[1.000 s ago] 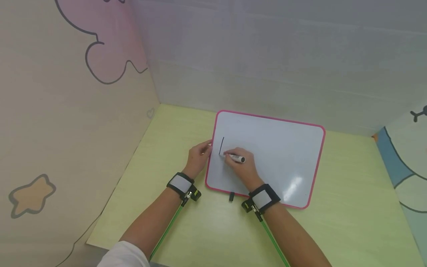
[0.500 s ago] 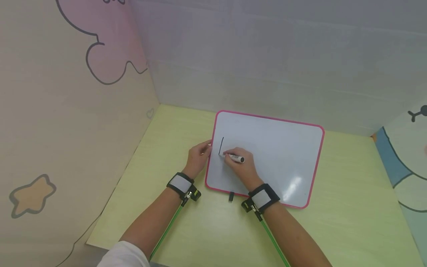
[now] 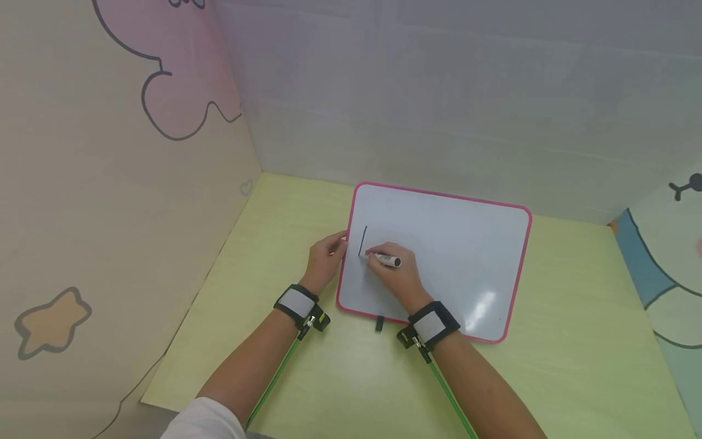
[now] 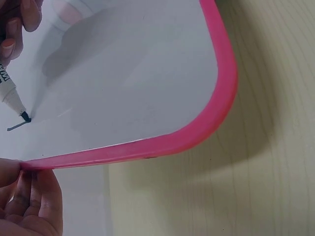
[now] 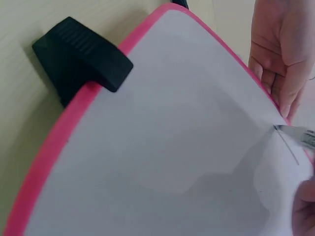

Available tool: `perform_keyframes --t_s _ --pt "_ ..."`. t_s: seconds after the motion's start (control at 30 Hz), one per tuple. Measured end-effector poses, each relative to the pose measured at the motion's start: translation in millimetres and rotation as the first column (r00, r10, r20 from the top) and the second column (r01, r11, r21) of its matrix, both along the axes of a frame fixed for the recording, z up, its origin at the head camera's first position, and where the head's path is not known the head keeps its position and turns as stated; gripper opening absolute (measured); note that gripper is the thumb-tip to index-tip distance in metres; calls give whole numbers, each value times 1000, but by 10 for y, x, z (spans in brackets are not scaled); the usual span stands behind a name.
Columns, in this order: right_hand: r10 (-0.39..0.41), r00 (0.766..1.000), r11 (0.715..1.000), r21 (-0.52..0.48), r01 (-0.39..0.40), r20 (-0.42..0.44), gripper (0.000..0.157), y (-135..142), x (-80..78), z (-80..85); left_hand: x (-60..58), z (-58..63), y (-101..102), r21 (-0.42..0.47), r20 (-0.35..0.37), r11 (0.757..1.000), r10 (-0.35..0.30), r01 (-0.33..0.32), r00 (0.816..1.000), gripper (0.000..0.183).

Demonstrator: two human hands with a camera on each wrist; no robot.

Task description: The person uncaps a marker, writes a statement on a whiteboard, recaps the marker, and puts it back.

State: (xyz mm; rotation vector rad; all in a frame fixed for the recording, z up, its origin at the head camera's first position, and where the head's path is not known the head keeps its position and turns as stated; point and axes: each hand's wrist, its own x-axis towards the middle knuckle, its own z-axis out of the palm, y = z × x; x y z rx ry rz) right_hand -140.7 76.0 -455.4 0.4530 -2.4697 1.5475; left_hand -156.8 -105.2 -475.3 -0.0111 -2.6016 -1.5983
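The right hand (image 3: 399, 273) is pinching the whiteboard marker (image 3: 388, 260), its nib (image 4: 26, 117) touching the whiteboard (image 3: 455, 262) just beyond that grip; the left hand (image 3: 325, 261) is pinching the pink frame (image 4: 226, 81) nearby. Loosening there could shift everything, skewing the black line (image 3: 362, 241).

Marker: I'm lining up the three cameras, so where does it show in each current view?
Head: marker just below and right of the picture's centre, held in the right hand.
Left wrist: marker at the left edge, near mid-height, partly cut off.
Right wrist: marker at the right edge, slightly below mid-height, partly cut off.
Shared landmark: the dark line on the whiteboard, by the marker's tip.
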Motion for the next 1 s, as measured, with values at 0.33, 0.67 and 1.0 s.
perform_keyframes --t_s 0.33,0.67,1.0 --pt "-46 999 998 -54 45 -16 17 24 -19 70 9 13 1 0 -10 1000 11 -11 1000 32" --pt "-54 998 998 10 54 -32 18 16 -29 23 2 -7 9 8 -4 1000 12 -12 1000 31" --pt "-99 994 995 -23 98 -53 15 119 -20 37 -5 -14 10 8 3 1000 11 -11 1000 32"
